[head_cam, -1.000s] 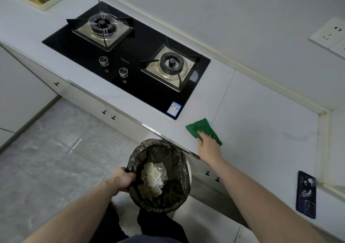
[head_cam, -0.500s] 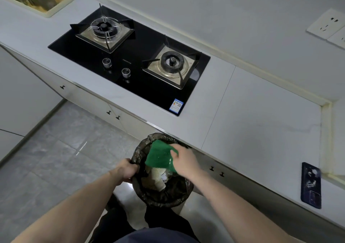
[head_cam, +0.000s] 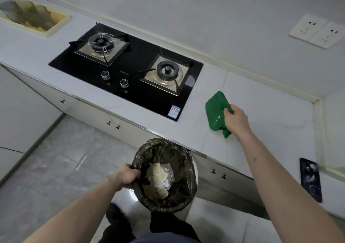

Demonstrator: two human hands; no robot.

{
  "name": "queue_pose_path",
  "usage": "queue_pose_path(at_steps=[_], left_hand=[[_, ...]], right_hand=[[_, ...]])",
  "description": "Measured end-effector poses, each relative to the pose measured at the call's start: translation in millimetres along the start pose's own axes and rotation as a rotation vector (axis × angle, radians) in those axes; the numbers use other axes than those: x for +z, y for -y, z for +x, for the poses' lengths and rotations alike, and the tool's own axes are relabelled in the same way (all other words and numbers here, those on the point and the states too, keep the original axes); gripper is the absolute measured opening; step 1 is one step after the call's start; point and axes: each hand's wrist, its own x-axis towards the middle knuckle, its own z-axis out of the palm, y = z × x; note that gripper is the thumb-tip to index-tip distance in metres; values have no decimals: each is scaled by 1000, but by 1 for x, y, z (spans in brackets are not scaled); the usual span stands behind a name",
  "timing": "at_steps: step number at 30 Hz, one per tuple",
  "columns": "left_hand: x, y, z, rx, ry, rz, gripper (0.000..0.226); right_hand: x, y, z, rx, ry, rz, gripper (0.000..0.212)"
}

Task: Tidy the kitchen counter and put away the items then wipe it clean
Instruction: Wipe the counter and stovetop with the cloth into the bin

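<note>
Half a second ago my right hand held the green cloth over the bin; now both are back above the counter, the cloth to the right of the hob. My left hand has not shifted from the bin's rim.

The white counter runs from the upper left across to the corner at the right, with pale cabinet doors beneath its front edge. Set into it is the black glass hob, two burners on steel plates and two round knobs near its front, a small blue label in its near right corner. Below the counter edge, in front of my legs, is the bin, lined with a dark plastic bag and holding pale scraps and crumpled wrapping. My left hand grips the bag-covered rim on its left side, fingers curled over the edge.

The green cloth hangs or lies against the counter just beside the hob's right edge; I cannot tell from here whether it touches the surface. A few pale crumbs cling to it. My right hand clutches its right edge, fingers bunched into the fabric, knuckles toward me.

At the far left, a cream tray holds blurred greenish things I cannot make out. A dark phone lies flat at the counter's right end, near the front edge. Two white sockets sit side by side on the wall, upper right.
</note>
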Motion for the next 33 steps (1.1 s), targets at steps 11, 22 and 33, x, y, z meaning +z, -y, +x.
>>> queue_pose_path(at_steps=[11, 22, 33], left_hand=[[0, 1, 0, 3, -13, 5, 12], [-9, 10, 5, 3, 5, -30, 21], [-66, 69, -4, -24, -120, -164, 15]], right_hand=[[53, -88, -23, 58, 201, -380, 35], [142, -21, -126, -189, 494, -320, 26], [181, 42, -150, -296, 544, -158, 30]])
